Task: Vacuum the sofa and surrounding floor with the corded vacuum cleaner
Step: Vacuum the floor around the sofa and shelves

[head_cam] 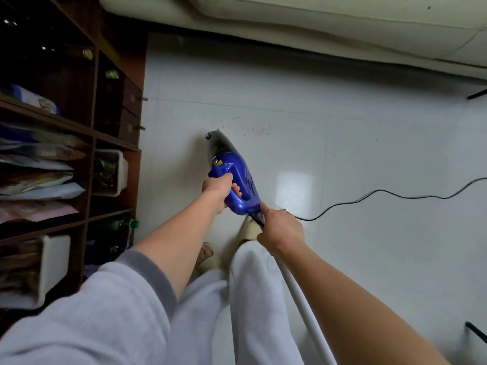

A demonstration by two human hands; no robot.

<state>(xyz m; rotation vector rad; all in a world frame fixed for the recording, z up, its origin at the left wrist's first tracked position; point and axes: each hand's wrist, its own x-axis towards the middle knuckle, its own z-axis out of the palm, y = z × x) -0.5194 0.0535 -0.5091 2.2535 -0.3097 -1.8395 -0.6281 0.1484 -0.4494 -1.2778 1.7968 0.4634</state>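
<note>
A: Head camera looks down on a blue vacuum cleaner at the middle of the frame, nose pointing up-left toward dark specks on the white floor. Why both hands on it?

B: The left hand is wrapped round the handle loop, which steers and bears the weight. The right hand sits just behind it at the rear end, fingers curled about the spot where the black cord leaves the body, and seemingly about the top of a white tube too. I can't tell which of the two it truly grips.

A: And that tube runs down to the lower right?

B: Yes, along the person's leg. Probably an extension pipe, held out of the way or about to be fitted.

A: The cord?

B: It trails across the floor to the right edge, so holding it near the body likely keeps it clear of the nose.

A: Where's the sofa?

B: Along the top, pale cushions, well apart from the vacuum. A dark wooden shelf fills the left side. My guess is the floor is being done now, the specks ahead next
</note>
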